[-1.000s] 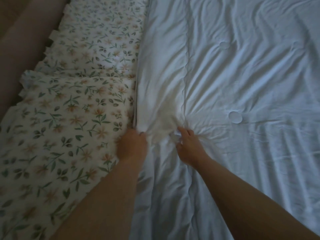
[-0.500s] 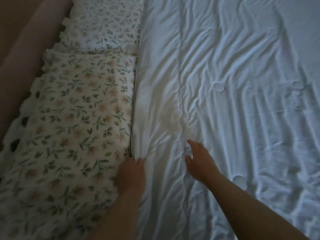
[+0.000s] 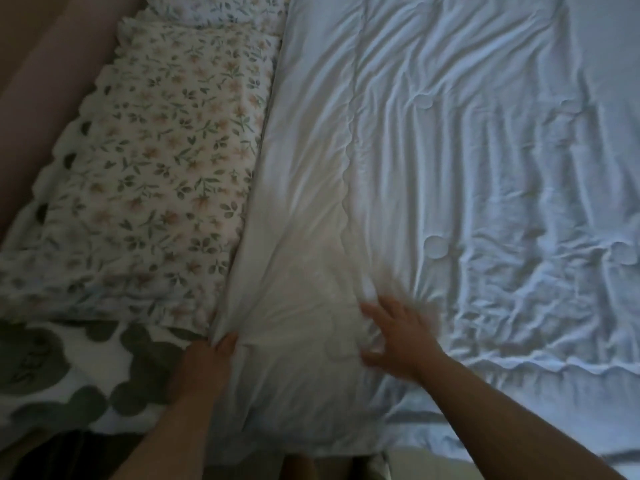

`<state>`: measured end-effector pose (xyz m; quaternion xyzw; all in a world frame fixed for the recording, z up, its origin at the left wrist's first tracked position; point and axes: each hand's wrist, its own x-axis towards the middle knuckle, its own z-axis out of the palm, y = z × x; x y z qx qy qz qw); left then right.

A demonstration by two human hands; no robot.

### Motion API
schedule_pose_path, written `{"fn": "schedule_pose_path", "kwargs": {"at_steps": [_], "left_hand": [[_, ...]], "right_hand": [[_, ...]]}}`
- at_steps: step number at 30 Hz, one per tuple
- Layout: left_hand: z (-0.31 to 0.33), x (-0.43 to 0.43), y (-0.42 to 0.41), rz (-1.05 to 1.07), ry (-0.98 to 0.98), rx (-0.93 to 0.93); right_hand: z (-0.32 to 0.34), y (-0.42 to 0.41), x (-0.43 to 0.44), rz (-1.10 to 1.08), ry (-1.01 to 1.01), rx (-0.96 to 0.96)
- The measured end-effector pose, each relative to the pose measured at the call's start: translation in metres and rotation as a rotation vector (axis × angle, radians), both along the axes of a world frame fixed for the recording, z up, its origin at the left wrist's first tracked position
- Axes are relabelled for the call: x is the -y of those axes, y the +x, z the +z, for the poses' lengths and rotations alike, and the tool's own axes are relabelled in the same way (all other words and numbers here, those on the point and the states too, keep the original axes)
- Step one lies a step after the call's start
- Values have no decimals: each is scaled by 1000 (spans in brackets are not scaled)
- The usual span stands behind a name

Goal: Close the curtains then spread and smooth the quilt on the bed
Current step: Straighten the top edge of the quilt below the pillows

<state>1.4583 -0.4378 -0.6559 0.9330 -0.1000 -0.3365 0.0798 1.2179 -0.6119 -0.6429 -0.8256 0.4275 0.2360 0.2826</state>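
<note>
My left hand (image 3: 207,362) has its fingers (image 3: 227,342) curled over the long left edge of the pale blue-white padded quilt (image 3: 450,168), nipping the fold just where it meets the two cream pillows printed with small orange flowers and green leaves (image 3: 166,150). I hold it there so the border stays straight along the pillows while the other hand works. My right hand (image 3: 398,337) lies palm down on the quilt with fingers spread wide and holding nothing; it is blurred, so I cannot tell how hard it presses. It sits beside the scalloped stitched seam (image 3: 349,161), where creases fan out.

The quilt covers everything to the right of the pillows, with its near hem close to the bottom of the view. Long ridges run across its right half, and it puckers around the round quilted tufts (image 3: 435,247).

Near my left forearm lies a white sheet with dark green blotches (image 3: 69,368), and a pinkish-brown padded headboard (image 3: 38,81) runs beyond the pillows.

The curtains are out of sight, though the dim light suggests they are drawn. I judge the spreading mostly done and the smoothing not: one flat palm sweeps wrinkles outward while a pinned edge stops the cloth from sliding along with it.
</note>
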Motion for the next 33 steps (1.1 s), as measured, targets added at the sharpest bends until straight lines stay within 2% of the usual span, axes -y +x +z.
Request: {"fn": "schedule_pose_path", "kwargs": {"at_steps": [5,7,9,11,13,15,17,20,24,27,30,33], "left_hand": [[3,-39,-25,26,-14,-12],[4,-45,-39,20,93,32],[11,-45,-58,-52,224,195],[15,-46,-76,-206,97,435],[14,-42,-100,-484,-122,562],[14,-31,-132,-752,-299,533],[15,-17,-168,-977,-417,391],[-1,-7,-217,-1223,-427,305],[-24,6,-252,-1269,-311,535],[-36,16,-262,-1239,-236,593],[-45,13,-269,-1266,-179,559],[-31,-1,-283,-1235,-70,374]], "right_hand": [[9,-61,-49,127,-28,-120],[7,-81,-63,163,-53,-152],[1,-101,-74,199,-178,-119],[-10,-121,-83,145,-331,-72],[-13,-136,-88,84,-477,-57],[-14,-147,-89,47,-584,-30],[-16,-158,-85,28,-615,-33],[-23,-181,-82,53,-606,-60],[-37,-213,-82,141,-593,-80],[-49,-230,-71,172,-637,-54],[-47,-242,-58,190,-656,23],[-36,-258,-60,216,-569,176]]}}
